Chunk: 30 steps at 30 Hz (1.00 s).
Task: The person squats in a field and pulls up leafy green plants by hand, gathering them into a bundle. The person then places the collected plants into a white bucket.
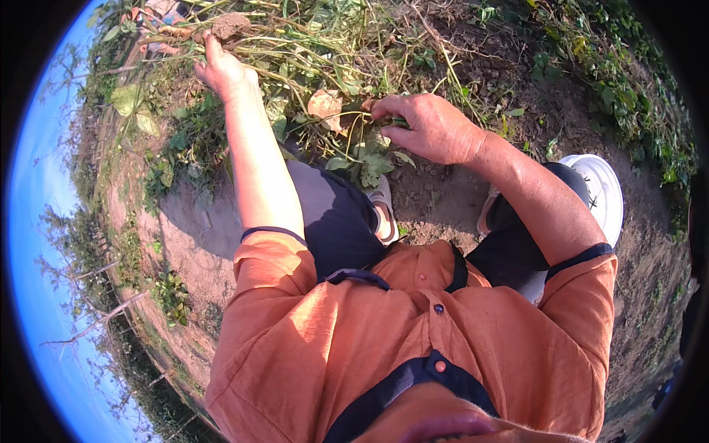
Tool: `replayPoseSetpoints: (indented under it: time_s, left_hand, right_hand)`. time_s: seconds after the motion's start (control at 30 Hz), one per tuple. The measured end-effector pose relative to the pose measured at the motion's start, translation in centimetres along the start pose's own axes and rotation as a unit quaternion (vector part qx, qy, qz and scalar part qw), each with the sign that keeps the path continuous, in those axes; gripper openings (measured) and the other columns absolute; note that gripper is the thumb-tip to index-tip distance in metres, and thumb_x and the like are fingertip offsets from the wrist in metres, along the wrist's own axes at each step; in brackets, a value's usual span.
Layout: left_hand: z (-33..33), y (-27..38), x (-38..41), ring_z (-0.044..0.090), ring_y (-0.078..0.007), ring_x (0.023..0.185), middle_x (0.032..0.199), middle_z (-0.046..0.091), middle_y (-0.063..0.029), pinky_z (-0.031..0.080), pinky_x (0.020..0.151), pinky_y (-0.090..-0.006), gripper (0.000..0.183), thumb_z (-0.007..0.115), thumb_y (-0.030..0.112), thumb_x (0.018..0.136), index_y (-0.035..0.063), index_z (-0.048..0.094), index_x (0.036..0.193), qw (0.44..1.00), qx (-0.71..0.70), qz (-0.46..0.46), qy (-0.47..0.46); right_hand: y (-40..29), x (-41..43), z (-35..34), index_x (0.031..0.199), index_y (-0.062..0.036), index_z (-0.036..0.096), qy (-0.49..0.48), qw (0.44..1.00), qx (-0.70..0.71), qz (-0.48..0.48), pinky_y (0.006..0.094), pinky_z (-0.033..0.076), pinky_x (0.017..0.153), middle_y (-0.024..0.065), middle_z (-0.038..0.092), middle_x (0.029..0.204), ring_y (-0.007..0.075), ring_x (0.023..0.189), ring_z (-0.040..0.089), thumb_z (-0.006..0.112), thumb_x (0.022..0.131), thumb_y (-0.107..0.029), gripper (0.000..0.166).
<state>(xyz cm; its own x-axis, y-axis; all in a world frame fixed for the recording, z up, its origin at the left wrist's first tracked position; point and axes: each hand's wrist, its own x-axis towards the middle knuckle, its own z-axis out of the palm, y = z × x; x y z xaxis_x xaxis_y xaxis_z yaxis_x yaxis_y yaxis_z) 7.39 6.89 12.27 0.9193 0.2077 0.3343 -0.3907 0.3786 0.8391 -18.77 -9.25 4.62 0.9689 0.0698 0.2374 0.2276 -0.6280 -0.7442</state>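
My left hand (226, 75) reaches forward and grips a bundle of uprooted plant stems (277, 50) near their root end. A clod of soil (230, 25) clings to the roots just beyond my thumb. My right hand (429, 127) is curled among the leaves of the same plants, beside a dry brown leaf (325, 109). A small green thing (401, 122), possibly a pod, shows between its thumb and fingers; the rest of it is hidden. Green leaves (376, 166) hang below, between my knees.
A white plastic bucket or basin (608, 194) with a few small dark bits in it stands by my right knee. Leafy plants (615, 83) grow along the right. Another person (160, 19) is partly visible at the upper left. Bare soil (437, 205) lies between my feet.
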Motion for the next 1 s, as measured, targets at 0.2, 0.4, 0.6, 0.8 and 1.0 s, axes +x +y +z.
replayPoseSetpoints:
  time_s: [0.2, 0.4, 0.6, 0.8, 1.0]
  left_hand:
    - [-4.2, -1.9, 3.4, 0.055, -0.0334, 0.110, 0.133, 0.041, -0.0269, 0.050, 0.092, -0.0518, 0.098, 0.070, 0.026, 0.085, 0.0005, -0.004, 0.145, 0.998, -0.048, -0.038, -0.027]
    - [-7.1, -3.9, 6.5, 0.058, -0.0340, 0.104, 0.128, 0.046, -0.0259, 0.053, 0.087, -0.0544, 0.090, 0.068, 0.022, 0.087, 0.0007, 0.000, 0.143, 0.994, -0.072, -0.052, -0.059]
    - [-9.2, -3.8, 6.4, 0.059, -0.0323, 0.103, 0.127, 0.047, -0.0229, 0.053, 0.088, -0.0543, 0.082, 0.067, 0.021, 0.087, -0.0002, 0.008, 0.140, 0.992, -0.093, -0.072, -0.050]
    - [-9.2, -3.8, 4.8, 0.060, -0.0288, 0.102, 0.118, 0.055, -0.0171, 0.051, 0.088, -0.0483, 0.056, 0.066, 0.021, 0.087, -0.0051, 0.036, 0.126, 0.991, -0.091, -0.093, -0.043]
    - [-10.8, -4.3, 3.9, 0.059, -0.0174, 0.096, 0.106, 0.062, -0.0096, 0.047, 0.086, -0.0310, 0.033, 0.061, 0.025, 0.093, -0.0001, 0.058, 0.114, 0.981, -0.140, -0.071, -0.117]
  right_hand:
    - [0.3, 0.0, 0.5, 0.103, -0.0053, 0.065, -0.088, 0.995, -0.026, 0.042, 0.0442, 0.052, 0.077, 0.0194, 0.067, 0.085, 0.0371, 0.083, 0.065, 0.061, 0.082, -0.026, 0.030]
    - [-0.2, 0.0, -1.6, 0.106, -0.0028, 0.062, -0.093, 0.992, -0.049, 0.065, 0.0405, 0.050, 0.078, 0.0164, 0.067, 0.093, 0.0330, 0.087, 0.065, 0.055, 0.092, -0.022, 0.025]
    - [0.9, -6.7, -11.5, 0.107, -0.0105, 0.068, 0.253, 0.952, -0.052, 0.166, 0.0273, 0.044, 0.063, 0.0002, 0.059, 0.074, 0.0110, 0.069, 0.054, 0.050, 0.099, -0.025, 0.024]
    - [14.7, -25.7, -14.6, 0.117, -0.0149, 0.067, 0.355, 0.771, -0.270, 0.454, 0.0280, 0.047, 0.075, 0.0033, 0.061, 0.083, 0.0134, 0.082, 0.059, 0.055, 0.095, -0.036, 0.032]
    - [7.8, -17.1, -12.3, 0.115, -0.0100, 0.067, 0.424, 0.841, -0.186, 0.280, 0.0274, 0.049, 0.082, 0.0058, 0.068, 0.099, 0.0128, 0.088, 0.062, 0.060, 0.094, -0.022, 0.026]
